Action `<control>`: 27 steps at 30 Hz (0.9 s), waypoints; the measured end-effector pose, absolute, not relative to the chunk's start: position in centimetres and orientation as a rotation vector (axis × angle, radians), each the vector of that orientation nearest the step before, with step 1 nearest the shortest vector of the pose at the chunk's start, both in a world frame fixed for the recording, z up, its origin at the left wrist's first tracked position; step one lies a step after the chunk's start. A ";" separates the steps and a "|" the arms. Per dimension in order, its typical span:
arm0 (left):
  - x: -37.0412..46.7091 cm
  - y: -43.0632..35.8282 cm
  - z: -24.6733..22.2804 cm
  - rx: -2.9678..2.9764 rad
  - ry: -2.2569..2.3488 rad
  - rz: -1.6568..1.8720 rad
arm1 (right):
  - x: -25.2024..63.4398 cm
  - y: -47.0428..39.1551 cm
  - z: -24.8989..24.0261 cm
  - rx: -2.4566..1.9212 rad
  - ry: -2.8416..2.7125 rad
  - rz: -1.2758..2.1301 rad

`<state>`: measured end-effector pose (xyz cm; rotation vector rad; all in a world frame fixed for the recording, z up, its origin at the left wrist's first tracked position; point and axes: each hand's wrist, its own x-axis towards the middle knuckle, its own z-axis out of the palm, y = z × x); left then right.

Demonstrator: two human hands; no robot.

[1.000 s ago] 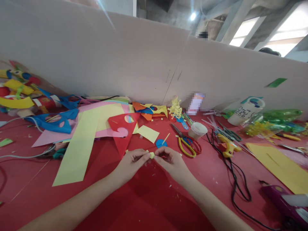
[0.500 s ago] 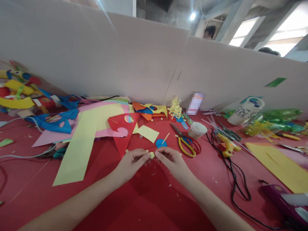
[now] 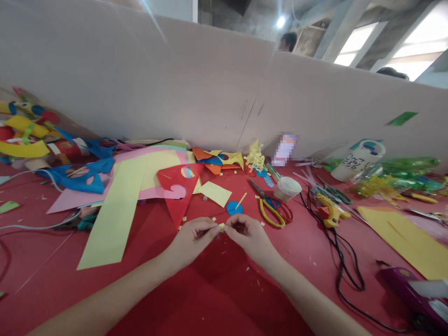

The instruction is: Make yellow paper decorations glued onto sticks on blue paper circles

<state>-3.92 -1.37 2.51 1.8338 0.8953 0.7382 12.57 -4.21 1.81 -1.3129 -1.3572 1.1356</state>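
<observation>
A tiny piece of pale yellow paper (image 3: 221,227) is pinched between my two hands, just above the red table (image 3: 224,284). My left hand (image 3: 196,237) grips its left side with thumb and fingertips; my right hand (image 3: 249,236) grips its right side the same way. Just beyond my fingers lies a blue paper disc (image 3: 232,208) with a small wooden stick (image 3: 241,200) resting on it. A red paper mask (image 3: 179,186) with a cut-out eye hole lies past my left hand. Several small yellow paper scraps are scattered around my fingers.
Scissors (image 3: 271,212) with yellow and red handles lie beyond my right hand, by a white cup (image 3: 287,189). Farther right are a yellow glue gun (image 3: 331,212), a black cable (image 3: 338,252) and a purple tool (image 3: 413,296). Pale yellow paper strips (image 3: 115,219) lie at left.
The small paper piece looks slightly smaller or more folded between my fingertips. Both hands stay in nearly the same place. A person's head behind the partition has shifted left.
</observation>
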 end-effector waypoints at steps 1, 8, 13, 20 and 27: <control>-3.9 -1.4 2.4 1.840 0.897 0.736 | 12.6 -4.2 1.8 -1.320 -1.367 1.124; -3.9 -1.2 2.3 1.837 0.920 0.715 | 12.8 -4.1 1.7 -1.270 -1.378 1.152; -3.9 -1.3 2.1 1.844 0.920 0.719 | 12.8 -4.0 1.4 -1.288 -1.386 1.141; -4.0 -1.4 2.0 1.905 0.890 0.696 | 12.8 -4.1 1.6 -1.321 -1.382 1.157; -4.0 -1.2 2.0 1.844 0.923 0.695 | 13.2 -3.9 1.7 -1.271 -1.385 1.207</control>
